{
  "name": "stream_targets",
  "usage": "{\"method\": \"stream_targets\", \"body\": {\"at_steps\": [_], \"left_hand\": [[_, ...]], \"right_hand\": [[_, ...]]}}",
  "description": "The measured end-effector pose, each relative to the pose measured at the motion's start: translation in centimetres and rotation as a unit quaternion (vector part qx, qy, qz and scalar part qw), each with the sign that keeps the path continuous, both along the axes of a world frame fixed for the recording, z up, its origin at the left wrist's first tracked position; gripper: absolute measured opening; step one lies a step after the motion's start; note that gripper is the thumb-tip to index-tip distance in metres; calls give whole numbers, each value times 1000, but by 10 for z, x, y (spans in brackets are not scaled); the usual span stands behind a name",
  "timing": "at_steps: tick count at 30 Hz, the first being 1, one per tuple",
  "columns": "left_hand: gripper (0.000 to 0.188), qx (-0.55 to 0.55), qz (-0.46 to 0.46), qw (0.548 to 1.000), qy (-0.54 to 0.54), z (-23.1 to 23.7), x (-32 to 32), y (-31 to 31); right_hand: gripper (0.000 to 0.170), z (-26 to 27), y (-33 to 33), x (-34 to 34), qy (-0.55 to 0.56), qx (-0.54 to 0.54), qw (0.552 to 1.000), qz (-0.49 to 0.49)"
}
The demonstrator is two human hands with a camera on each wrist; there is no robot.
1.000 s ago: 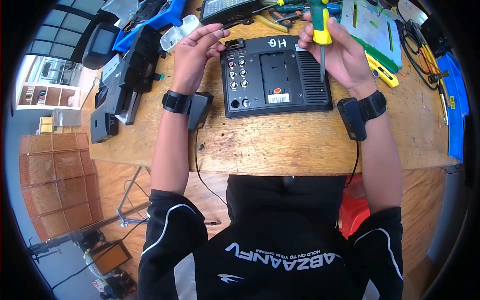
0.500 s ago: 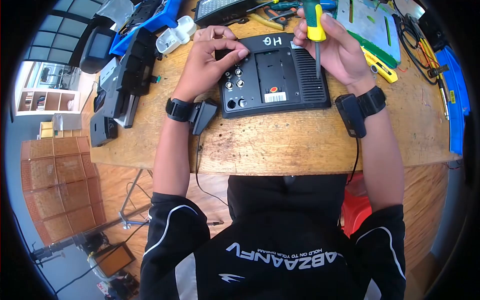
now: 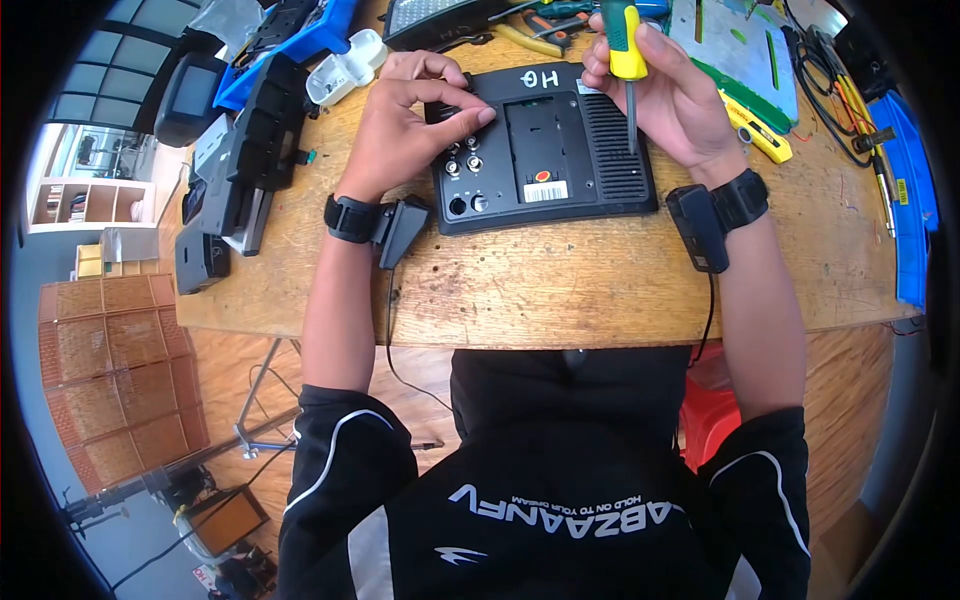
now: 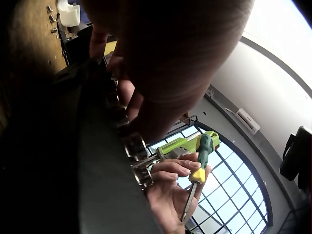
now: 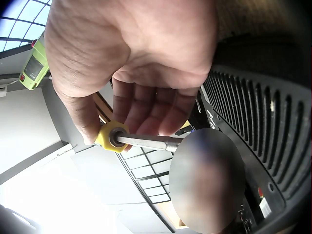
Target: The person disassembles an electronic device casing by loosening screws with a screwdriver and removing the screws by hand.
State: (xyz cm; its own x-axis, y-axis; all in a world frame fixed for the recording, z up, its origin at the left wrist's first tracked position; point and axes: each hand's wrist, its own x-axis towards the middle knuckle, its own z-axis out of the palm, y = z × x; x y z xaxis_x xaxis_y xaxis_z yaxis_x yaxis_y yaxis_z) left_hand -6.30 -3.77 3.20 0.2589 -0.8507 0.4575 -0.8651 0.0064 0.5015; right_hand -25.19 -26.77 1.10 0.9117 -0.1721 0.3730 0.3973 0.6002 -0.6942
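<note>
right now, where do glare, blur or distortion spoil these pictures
Head view: lens distortion bows the near edge of the table, corners black; left wrist view: the left hand mostly shadowed, the window bright; right wrist view: white glare toward lower left, an oval blur beside the screwdriver.

The screwdriver (image 3: 625,48) in the right grip (image 3: 682,112) has a smooth, faintly shiny plastic handle and a bare metal shaft. To the left of that grip, the case (image 3: 545,145) is matt black plastic, with a ridged grille (image 3: 610,165) nearest the grip. The round sockets (image 3: 474,163) beside the left grip (image 3: 402,130) are bright, shiny metal. Between both grips, the white label (image 3: 545,190) looks like smooth paper. Nearer the body than either grip, the table (image 3: 530,290) is grained wood, pitted and softly glossy. The sleeve (image 3: 350,450) behind the left grip is smooth, dark cloth.
</note>
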Motion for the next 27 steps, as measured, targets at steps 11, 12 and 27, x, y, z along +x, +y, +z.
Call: {"method": "stream_targets", "body": {"at_steps": [11,12,27], "left_hand": [[16,-8,29,999,11,-2,-3,-3],[16,-7,20,1000,-3,-2,-2,-3],[25,-3,-17,999,-28,1,-6,-2]], "right_hand": [[31,0,0,1,-6,1,1000,5],[31,0,-1,1,-5,1,1000,5],[31,-2,-2,3,-10,6,1000,16]]}}
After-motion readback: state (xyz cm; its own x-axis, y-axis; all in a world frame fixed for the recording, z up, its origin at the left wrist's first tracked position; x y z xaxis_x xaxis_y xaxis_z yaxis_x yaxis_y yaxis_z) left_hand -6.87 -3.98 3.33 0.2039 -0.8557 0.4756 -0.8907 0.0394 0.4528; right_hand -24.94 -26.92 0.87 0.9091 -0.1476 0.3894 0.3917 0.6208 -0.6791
